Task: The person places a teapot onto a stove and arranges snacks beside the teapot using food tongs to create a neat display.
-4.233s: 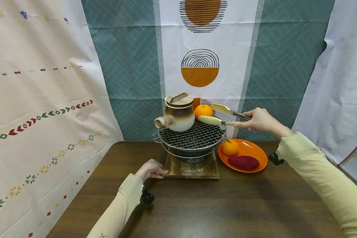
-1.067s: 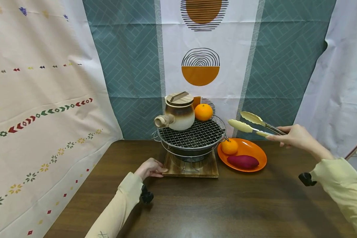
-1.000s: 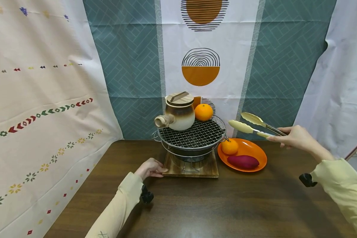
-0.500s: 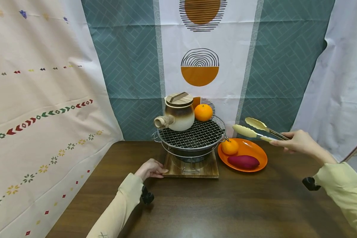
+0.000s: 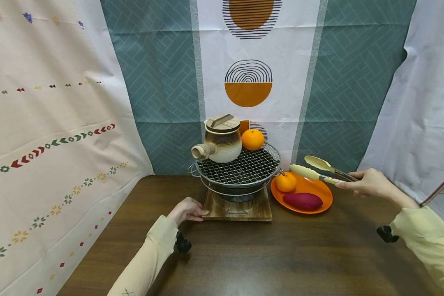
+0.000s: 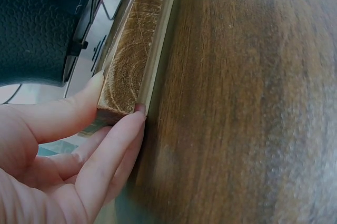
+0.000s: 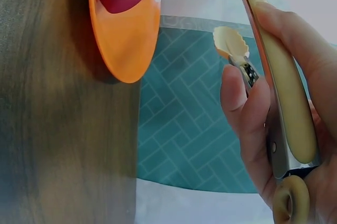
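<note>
With its thumb and fingers, my left hand point(image 5: 187, 209) pinches the front left corner of a wooden board point(image 5: 214, 210); the left wrist view shows the thumb on top and fingers underneath. My right hand point(image 5: 371, 183) holds cream-tipped metal tongs point(image 5: 306, 172), their arms spread with nothing between them. They hover just over the back of an orange plate point(image 5: 321, 191), which bears a mandarin orange point(image 5: 285, 183) and a purple sweet potato point(image 5: 302, 201). Another mandarin orange point(image 5: 253, 139) sits on the round grill's mesh point(image 5: 240, 170), right of a lidded clay pot point(image 5: 225, 148).
The pot's rope-wrapped handle point(image 5: 204, 151) juts out toward the front left. Wire handles point(image 5: 194, 170) stick out from the grill's sides. Behind the brown table point(image 5: 281, 259) hangs a patterned curtain point(image 5: 163, 82), with pale cloths point(image 5: 59, 123) at both sides.
Earlier the tongs were around the mandarin orange on the grill. They have come away to the right and sunk toward the plate, leaving that orange on the mesh. My left hand stays put.
</note>
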Available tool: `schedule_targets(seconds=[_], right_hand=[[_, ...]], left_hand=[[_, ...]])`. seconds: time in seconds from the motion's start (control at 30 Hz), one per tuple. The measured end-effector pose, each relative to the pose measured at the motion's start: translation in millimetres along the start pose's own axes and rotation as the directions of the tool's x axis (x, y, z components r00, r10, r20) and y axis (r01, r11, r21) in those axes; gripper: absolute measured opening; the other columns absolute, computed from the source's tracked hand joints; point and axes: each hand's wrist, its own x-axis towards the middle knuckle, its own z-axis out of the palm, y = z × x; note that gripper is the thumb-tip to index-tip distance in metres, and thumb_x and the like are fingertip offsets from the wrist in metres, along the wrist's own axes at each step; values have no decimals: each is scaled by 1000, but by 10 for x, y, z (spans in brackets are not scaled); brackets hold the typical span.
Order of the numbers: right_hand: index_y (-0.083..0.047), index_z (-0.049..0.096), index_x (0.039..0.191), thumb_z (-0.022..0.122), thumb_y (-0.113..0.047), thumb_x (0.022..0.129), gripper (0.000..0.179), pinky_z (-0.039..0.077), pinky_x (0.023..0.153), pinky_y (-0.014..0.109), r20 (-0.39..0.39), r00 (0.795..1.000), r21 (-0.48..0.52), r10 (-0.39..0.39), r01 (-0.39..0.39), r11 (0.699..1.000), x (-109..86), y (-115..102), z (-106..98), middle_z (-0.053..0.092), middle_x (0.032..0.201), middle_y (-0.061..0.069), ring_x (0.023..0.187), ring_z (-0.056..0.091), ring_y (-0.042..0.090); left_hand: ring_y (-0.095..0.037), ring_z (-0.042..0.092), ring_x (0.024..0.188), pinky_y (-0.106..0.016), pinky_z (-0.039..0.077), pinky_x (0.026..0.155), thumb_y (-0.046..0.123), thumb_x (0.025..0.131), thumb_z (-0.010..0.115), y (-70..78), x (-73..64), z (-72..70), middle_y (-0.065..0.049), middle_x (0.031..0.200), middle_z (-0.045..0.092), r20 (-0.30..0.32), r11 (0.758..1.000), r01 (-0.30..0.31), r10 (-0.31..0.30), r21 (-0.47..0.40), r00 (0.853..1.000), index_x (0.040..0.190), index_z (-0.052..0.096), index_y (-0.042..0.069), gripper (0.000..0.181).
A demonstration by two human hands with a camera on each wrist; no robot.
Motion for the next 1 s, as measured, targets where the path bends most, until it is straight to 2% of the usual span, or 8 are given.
schedule_targets(seconds=[0.2, 0.5, 1.0], right_hand=[[14, 52, 116, 70, -40, 77, 69, 47, 44, 30, 32, 999, -13, -3, 4, 1000, 10, 24, 32, 58, 60, 7, 50, 53, 22], [10, 55, 116, 70, -42, 76, 67, 44, 45, 29, 54, 998, -39, 12, -10, 999, 11, 31, 105, 57, 56, 6, 49, 53, 20], [15, 47, 120, 71, -42, 76, 76, 50, 47, 32, 81, 996, 8, 35, -36, 999, 41, 55, 252, 57, 57, 8, 51, 55, 22]], left_hand=[[-18, 58, 61, -36, 54, 66, -8, 76, 67, 5, 1, 4, -18, 79, 58, -2, 1000, 1, -1, 0, 1000, 111, 45, -22, 43], [-19, 58, 63, -36, 54, 66, -7, 76, 67, 11, -8, 11, -19, 81, 57, -10, 1000, 4, -4, 12, 1000, 110, 46, -22, 43], [-18, 58, 63, -34, 54, 64, -6, 77, 68, 9, 8, 17, -17, 79, 57, -26, 1000, 25, -24, 12, 999, 112, 46, -20, 44]])
